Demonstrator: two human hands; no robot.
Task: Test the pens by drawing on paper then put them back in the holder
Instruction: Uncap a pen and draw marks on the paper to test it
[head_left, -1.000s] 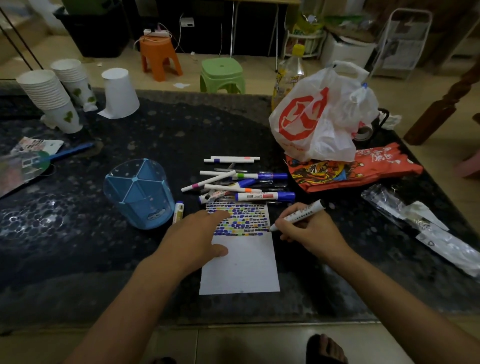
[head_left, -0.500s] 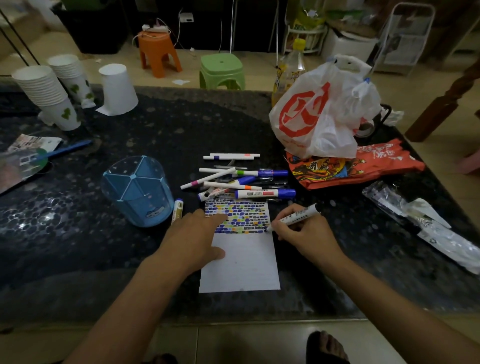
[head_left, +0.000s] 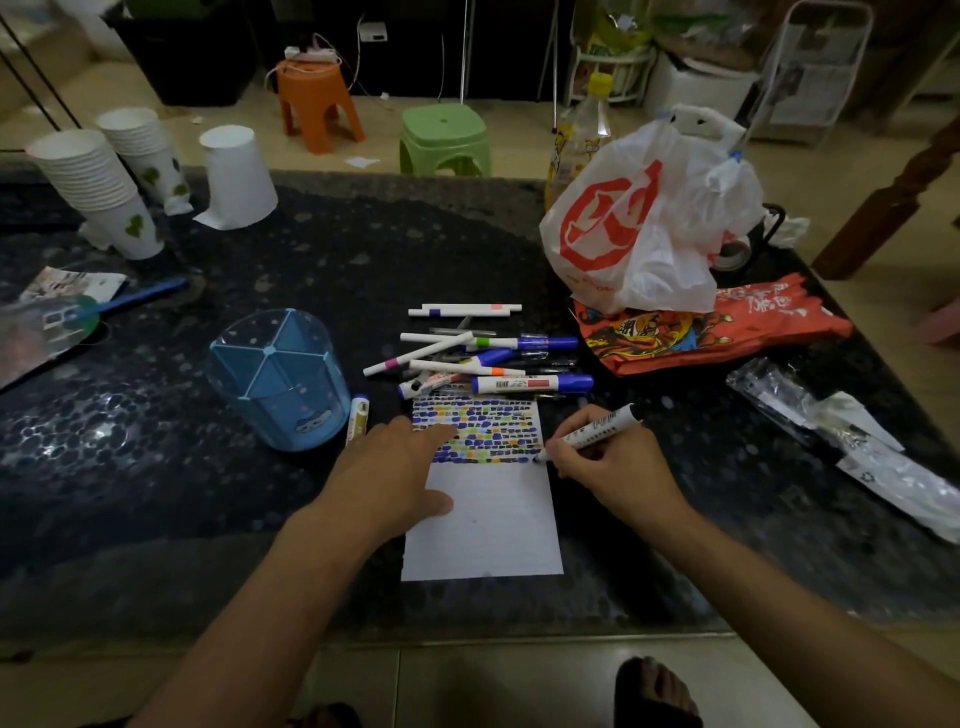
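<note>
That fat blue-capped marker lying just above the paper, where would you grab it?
Pinch the blue-capped marker around its white middle barrel, coming straight down from above: it lies flat and crosswise, thinner pens crowd its far side, and the paper borders its near side.

Dark table (head_left: 467, 249): paper (head_left: 483, 525), pens (head_left: 483, 353), holder (head_left: 280, 379), cups (head_left: 93, 187), bag (head_left: 649, 234).

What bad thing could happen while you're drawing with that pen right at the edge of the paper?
The marker tip sits at the paper's right edge, so it might slip off and mark the table. The left hand lies over the coloured marks and could smudge them.
</note>
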